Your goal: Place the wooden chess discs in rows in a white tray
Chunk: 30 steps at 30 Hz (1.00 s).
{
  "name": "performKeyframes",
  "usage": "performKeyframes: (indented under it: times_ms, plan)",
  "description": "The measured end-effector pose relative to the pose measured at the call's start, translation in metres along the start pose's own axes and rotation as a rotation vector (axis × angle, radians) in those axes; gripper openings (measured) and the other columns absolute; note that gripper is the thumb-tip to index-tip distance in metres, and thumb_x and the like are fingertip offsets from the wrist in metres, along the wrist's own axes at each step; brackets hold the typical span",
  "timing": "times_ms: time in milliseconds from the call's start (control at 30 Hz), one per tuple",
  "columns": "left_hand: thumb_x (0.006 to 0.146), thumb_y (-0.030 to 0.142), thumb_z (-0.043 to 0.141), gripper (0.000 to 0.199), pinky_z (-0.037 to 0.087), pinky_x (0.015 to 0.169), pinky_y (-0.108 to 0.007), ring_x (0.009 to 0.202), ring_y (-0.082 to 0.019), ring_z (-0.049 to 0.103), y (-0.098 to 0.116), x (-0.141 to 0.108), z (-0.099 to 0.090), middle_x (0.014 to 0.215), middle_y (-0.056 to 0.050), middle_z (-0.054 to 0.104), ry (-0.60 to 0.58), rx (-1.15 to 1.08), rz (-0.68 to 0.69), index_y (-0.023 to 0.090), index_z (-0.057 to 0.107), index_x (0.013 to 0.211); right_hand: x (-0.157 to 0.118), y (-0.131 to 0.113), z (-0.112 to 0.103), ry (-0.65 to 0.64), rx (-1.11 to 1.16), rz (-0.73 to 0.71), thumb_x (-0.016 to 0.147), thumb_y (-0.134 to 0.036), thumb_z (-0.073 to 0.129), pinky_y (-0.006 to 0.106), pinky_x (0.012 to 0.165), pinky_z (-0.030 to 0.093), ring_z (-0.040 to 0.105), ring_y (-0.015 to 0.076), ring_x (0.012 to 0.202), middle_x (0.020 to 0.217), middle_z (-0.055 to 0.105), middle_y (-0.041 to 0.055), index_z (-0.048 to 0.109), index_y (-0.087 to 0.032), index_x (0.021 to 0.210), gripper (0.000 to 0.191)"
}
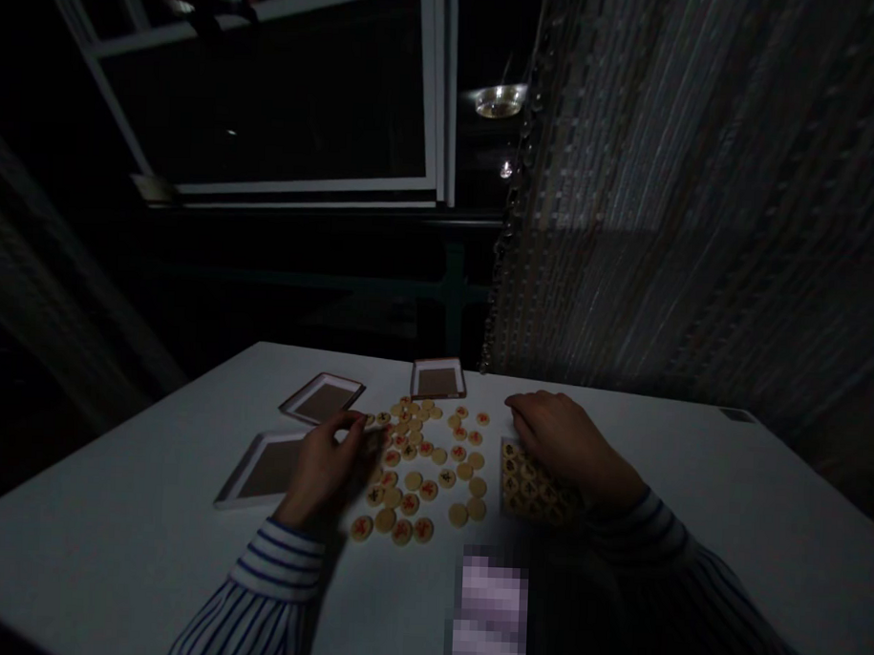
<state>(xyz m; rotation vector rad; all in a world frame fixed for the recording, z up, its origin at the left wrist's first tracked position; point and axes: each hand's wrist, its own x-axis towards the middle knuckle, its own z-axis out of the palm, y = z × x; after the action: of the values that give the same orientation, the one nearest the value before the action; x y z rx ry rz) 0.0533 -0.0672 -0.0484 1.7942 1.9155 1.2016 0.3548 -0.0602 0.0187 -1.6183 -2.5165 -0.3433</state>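
Note:
Round wooden pieces (428, 490) with red or black characters lie scattered over the middle of the white table; some show blank faces. My left hand (326, 462) is over the left edge of the scatter, thumb and forefinger brought close together; whether a piece is between them is too dark to tell. To the right, a square box (503, 483) holds rows of pieces with dark characters. My right hand (566, 437) is bent above the back of this box, fingers curled and pointing left, and it hides part of the rows. What its fingertips hold, if anything, is hidden.
Three shallow trays or lids rest on the white table (152, 461): one at the back (437, 395), one at the back left (322, 421), a larger one (241, 497) partly behind my left hand. A bead curtain (627, 229) hangs behind the table's right side.

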Motion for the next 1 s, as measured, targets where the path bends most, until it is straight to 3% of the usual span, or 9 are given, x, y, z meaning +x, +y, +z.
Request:
performKeyframes:
  times_ms: [267,500,767,900,1000]
  plan:
    - [0.08,0.041,0.038,0.037,0.045,0.074,-0.031,0.084,-0.02,0.061,-0.026,-0.003,-0.002,0.092,-0.009,0.067,0.097,0.021,-0.046,0.015,0.061,0.095,0.004,-0.009,0.01,0.012,0.05,-0.015,0.085,-0.023,0.034,0.029,0.078,0.038,0.057,0.0188,0.089,0.099,0.064,0.0093,0.058,-0.016,0.106,0.033]
    - [0.082,0.038,0.037,0.036,0.044,0.08,-0.032,0.09,-0.02,0.06,-0.024,0.01,0.002,0.098,-0.009,0.065,0.014,0.033,0.006,0.015,0.059,0.099,0.013,-0.028,0.018,-0.034,0.161,-0.048,0.086,-0.024,0.033,0.028,0.081,0.038,0.057,0.0173,0.091,0.101,0.064,0.0081,0.059,-0.016,0.106,0.034]
    - [0.084,0.026,0.036,0.036,0.041,0.088,-0.035,0.101,-0.021,0.055,-0.034,0.033,0.015,0.109,-0.013,0.061,0.082,0.086,0.113,0.012,0.055,0.109,0.056,-0.069,0.017,-0.161,0.204,-0.152,0.086,-0.026,0.034,0.024,0.077,0.036,0.056,0.0156,0.089,0.097,0.064,0.0064,0.061,-0.018,0.098,0.03]
    - [0.084,0.024,0.036,0.036,0.042,0.087,-0.036,0.101,-0.021,0.055,-0.045,0.029,0.018,0.109,-0.013,0.06,0.074,0.133,0.105,0.012,0.052,0.114,0.083,-0.086,0.03,-0.197,0.188,-0.185,0.086,-0.026,0.034,0.024,0.069,0.036,0.058,0.0154,0.082,0.089,0.065,0.0063,0.062,-0.017,0.085,0.03]
    - [0.084,0.021,0.036,0.034,0.042,0.088,-0.035,0.1,-0.021,0.055,-0.048,0.028,0.02,0.108,-0.013,0.06,0.062,0.136,0.112,0.011,0.052,0.112,0.103,-0.098,0.043,-0.199,0.189,-0.212,0.084,-0.025,0.035,0.023,0.065,0.034,0.058,0.0152,0.078,0.087,0.065,0.0066,0.061,-0.017,0.085,0.027]
